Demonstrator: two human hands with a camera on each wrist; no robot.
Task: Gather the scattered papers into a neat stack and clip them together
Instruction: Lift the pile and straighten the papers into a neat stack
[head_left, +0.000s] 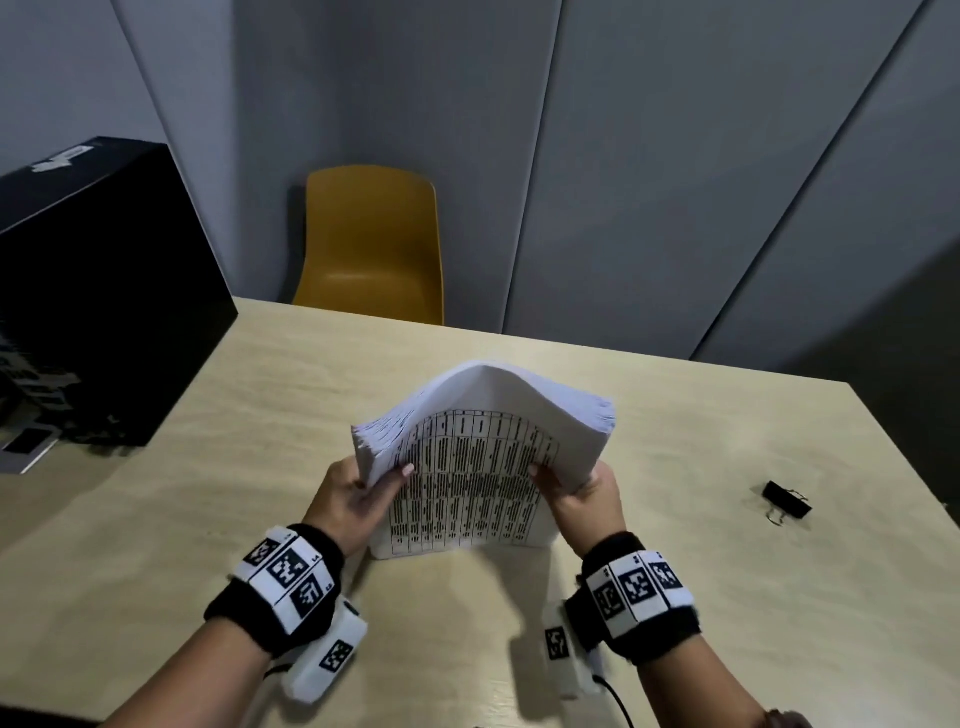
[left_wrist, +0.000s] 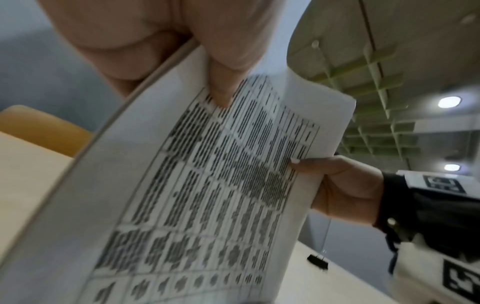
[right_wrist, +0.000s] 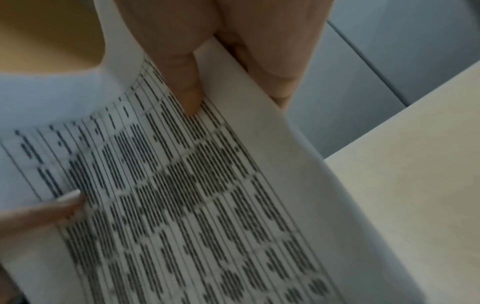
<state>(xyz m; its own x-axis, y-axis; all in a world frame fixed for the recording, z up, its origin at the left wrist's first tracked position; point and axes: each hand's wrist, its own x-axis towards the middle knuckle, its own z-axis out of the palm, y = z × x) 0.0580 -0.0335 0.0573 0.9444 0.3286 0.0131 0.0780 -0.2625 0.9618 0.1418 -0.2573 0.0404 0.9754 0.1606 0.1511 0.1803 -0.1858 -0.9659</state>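
A thick stack of papers (head_left: 470, 483) printed with a table stands on its lower edge on the table (head_left: 675, 597), its top bowing away from me. My left hand (head_left: 363, 493) grips the stack's left side, thumb on the printed face. My right hand (head_left: 576, 493) grips the right side the same way. The printed sheet (left_wrist: 207, 185) fills the left wrist view, where the right hand (left_wrist: 345, 185) also shows. In the right wrist view the sheet (right_wrist: 182, 195) lies under my thumb. A black binder clip (head_left: 787, 500) lies on the table to the right, also seen as the clip (left_wrist: 317, 261).
A large black box (head_left: 88, 291) stands at the table's left edge. A yellow chair (head_left: 371, 244) sits beyond the far edge, against grey wall panels. Bare tabletop lies in front of and to the right of the stack.
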